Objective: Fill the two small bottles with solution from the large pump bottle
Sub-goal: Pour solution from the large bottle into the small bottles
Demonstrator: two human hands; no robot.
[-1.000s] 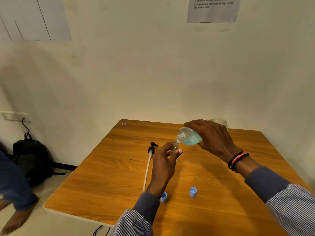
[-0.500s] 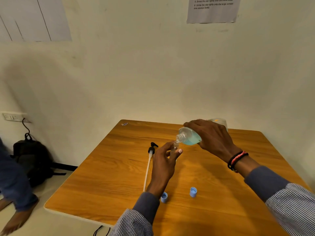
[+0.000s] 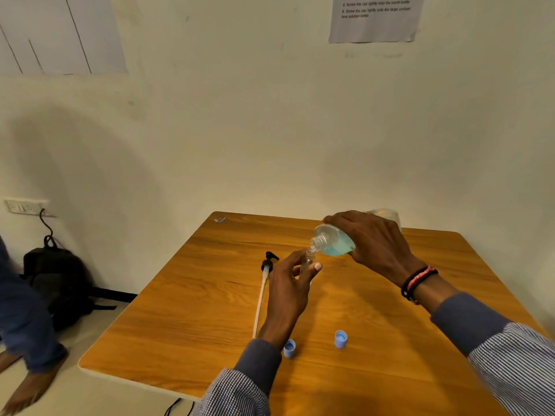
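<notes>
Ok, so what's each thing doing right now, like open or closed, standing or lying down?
small bottle: uncapped, roughly upright, held by the left hand.
large bottle: pump off, tipped, neck at the small bottle's mouth, blue solution inside, gripped by the right hand.
pump: off its bottle, lying on the table.
left blue cap: off, on the table.
right blue cap: off, on the table.

Warm yellowish indoor light, moderate and even; a broad soft-edged shadow spreads over the cream plaster wall (image 3: 270,130) at left, and the left hand (image 3: 288,292) lays only a faint shadow on the glossy orange-brown wooden counter (image 3: 186,310). Wide-angle bend splays the counter's edges; the blue-striped sleeve (image 3: 516,364) lower right and a blue trouser leg (image 3: 24,319) at far left are smeared. Print on the white paper sheet (image 3: 374,18) is soft, and the clear small bottle (image 3: 307,262) in the fingers (image 3: 292,258) barely resolves.
</notes>
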